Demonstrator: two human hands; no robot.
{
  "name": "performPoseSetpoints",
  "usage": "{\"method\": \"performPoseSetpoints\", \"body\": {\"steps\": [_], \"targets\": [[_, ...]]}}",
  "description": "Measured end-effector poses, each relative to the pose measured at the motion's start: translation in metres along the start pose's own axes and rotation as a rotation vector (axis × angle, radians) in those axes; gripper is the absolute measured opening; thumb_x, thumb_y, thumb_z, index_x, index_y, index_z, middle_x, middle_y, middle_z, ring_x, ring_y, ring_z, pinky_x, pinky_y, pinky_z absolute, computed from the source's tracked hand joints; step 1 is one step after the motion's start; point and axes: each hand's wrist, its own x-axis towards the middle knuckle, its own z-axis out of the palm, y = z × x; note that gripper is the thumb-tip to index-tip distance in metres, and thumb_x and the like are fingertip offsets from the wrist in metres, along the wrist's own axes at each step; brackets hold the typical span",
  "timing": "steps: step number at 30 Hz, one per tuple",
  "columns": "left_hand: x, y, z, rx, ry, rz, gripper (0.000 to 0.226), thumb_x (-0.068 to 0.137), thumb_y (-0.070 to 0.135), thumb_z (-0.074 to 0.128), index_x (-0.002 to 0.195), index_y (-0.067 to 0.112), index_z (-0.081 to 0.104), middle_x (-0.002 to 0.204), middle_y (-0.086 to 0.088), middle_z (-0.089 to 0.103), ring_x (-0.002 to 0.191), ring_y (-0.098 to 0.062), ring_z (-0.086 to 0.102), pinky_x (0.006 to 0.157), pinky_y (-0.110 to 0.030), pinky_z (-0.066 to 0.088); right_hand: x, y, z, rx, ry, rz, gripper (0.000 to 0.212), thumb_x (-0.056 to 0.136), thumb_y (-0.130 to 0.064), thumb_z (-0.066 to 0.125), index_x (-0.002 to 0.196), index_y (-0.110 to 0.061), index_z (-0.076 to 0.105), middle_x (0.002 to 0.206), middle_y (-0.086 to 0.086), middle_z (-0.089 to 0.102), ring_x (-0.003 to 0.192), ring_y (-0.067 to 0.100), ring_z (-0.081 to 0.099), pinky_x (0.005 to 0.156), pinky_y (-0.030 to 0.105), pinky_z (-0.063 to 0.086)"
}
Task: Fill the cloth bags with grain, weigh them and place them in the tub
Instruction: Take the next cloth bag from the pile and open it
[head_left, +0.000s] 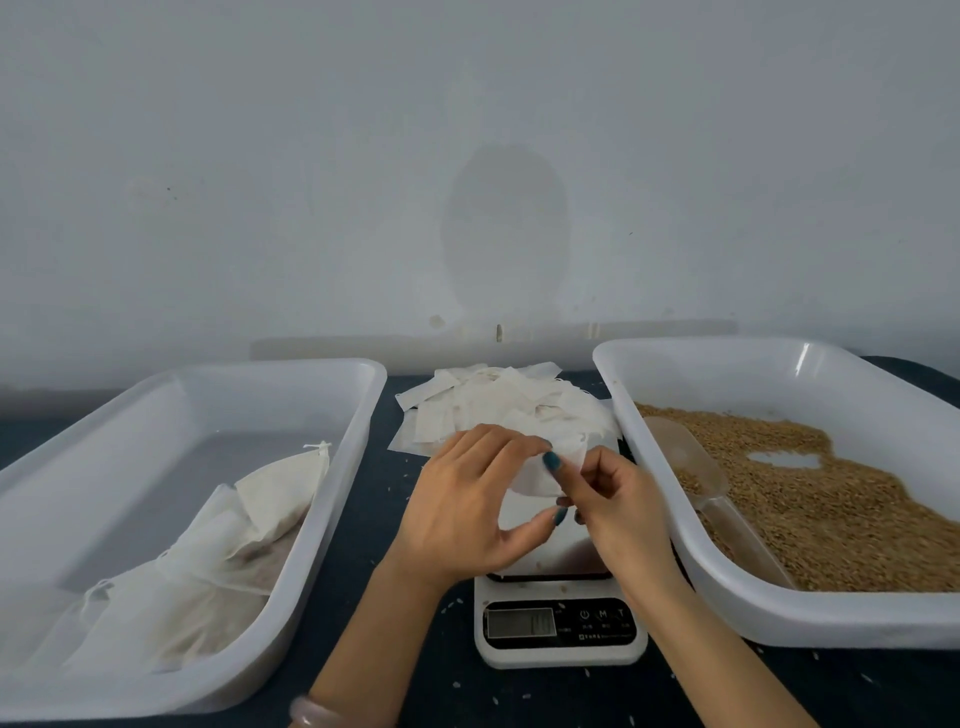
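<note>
Opening bag: an empty cloth bag (535, 475) is pinched at its mouth by the left hand (467, 514) and the right hand (618, 514), above the scale (561, 623) at centre.
Step judged: filling not yet begun.
Next move: the mouth is to be kept wide and the scoop (691, 462), lying in the grain (831, 499) at 3 o'clock, taken up.
Tub (332, 467): at 9 o'clock, with filled bags (218, 561) laid inside.

A dark blue desk (369, 509) stands hard against a pale grey wall (260, 156). Above the desk's far edge the wall bears a large, darker oval patch (506, 228). A whitish strip (519, 335) runs along the wall just above that edge. At the desk's near edge a pink bangle (311, 713) shows.
</note>
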Motion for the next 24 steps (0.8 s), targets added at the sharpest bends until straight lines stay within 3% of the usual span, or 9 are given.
{"method": "performPoseSetpoints", "body": {"steps": [4,9,14,20,24], "targets": [[0.001,0.0065,0.0027,-0.016,0.016,-0.029,0.029,0.084,0.026,0.069,0.109,0.012,0.069,0.102,0.004,0.068,0.096,-0.012,0.062,0.079,-0.026,0.051,-0.0007,0.0054,0.0015,-0.053,-0.002,-0.065,0.036,0.081,-0.039,0.072,0.062,-0.016,0.052,0.056,0.001,0.061,0.051,0.008,0.055,0.051,0.02,0.045],[0.0021,0.0104,-0.0009,-0.144,-0.034,-0.111,0.032,0.087,0.034,0.063,0.111,0.013,0.068,0.105,0.006,0.069,0.097,-0.009,0.062,0.083,-0.023,0.049,-0.0005,0.0099,0.0022,-0.16,0.029,-0.093,0.036,0.085,-0.031,0.074,0.062,-0.021,0.048,0.056,-0.002,0.053,0.053,0.012,0.051,0.053,0.025,0.042],[0.0007,0.0113,0.0017,-0.178,-0.051,-0.196,0.032,0.084,0.023,0.063,0.115,0.015,0.067,0.106,0.007,0.069,0.097,-0.007,0.062,0.081,-0.027,0.053,-0.0004,0.0089,0.0032,-0.223,0.023,-0.129,0.032,0.088,-0.024,0.072,0.065,-0.024,0.049,0.061,-0.008,0.062,0.058,0.01,0.06,0.054,0.021,0.048],[0.001,0.0116,0.005,-0.228,-0.069,-0.253,0.037,0.084,0.016,0.065,0.12,0.019,0.062,0.109,0.011,0.067,0.1,-0.006,0.061,0.081,-0.03,0.053,-0.003,0.009,0.0055,-0.344,-0.019,-0.171,0.019,0.094,-0.021,0.065,0.079,-0.03,0.055,0.075,-0.011,0.064,0.074,0.006,0.063,0.061,0.021,0.054],[0.0006,0.0098,0.0071,-0.227,-0.112,-0.283,0.044,0.081,0.013,0.064,0.124,0.022,0.057,0.113,0.011,0.066,0.105,-0.007,0.061,0.085,-0.033,0.054,-0.0055,0.0091,0.0064,-0.44,-0.013,-0.245,0.004,0.092,-0.021,0.067,0.096,-0.02,0.066,0.085,-0.01,0.068,0.077,0.003,0.063,0.068,0.011,0.048]]}}
